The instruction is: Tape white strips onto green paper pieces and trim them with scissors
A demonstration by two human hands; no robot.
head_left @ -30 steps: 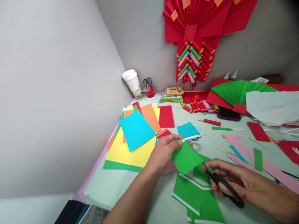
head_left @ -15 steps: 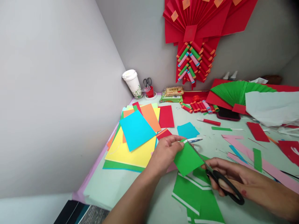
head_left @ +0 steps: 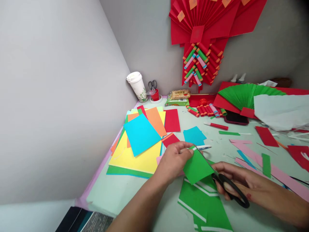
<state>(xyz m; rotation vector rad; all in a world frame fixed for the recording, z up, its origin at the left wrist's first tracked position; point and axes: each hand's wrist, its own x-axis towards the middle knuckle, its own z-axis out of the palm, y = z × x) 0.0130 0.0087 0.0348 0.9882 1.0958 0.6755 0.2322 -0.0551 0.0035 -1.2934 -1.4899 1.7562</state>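
My left hand point(head_left: 177, 158) pinches a small green sheet of paper point(head_left: 198, 166) near its upper left corner, thumb on top. Fingers of my right hand point(head_left: 233, 180) are wrapped round the black handles of a pair of scissors point(head_left: 233, 190). The blades lie along the upper right edge of the green sheet, partly hidden by it. Below, several green pieces with white strips point(head_left: 205, 201) lie on the table. Just behind my left fingertips lies a pen point(head_left: 204, 147), partly covered.
Coloured paper point(head_left: 142, 135) is stacked at the left. A white cup point(head_left: 137, 86), a red pot holding small scissors point(head_left: 154, 93), and a snack packet point(head_left: 178, 98) stand by the wall. Pink scraps point(head_left: 277, 170), a red marker point(head_left: 218, 126) and a phone point(head_left: 236, 118) lie rightward.
The green sheet and my left hand have shifted slightly right and down. The scissors have moved a little up and left, their blades now lying closer along the sheet's edge.
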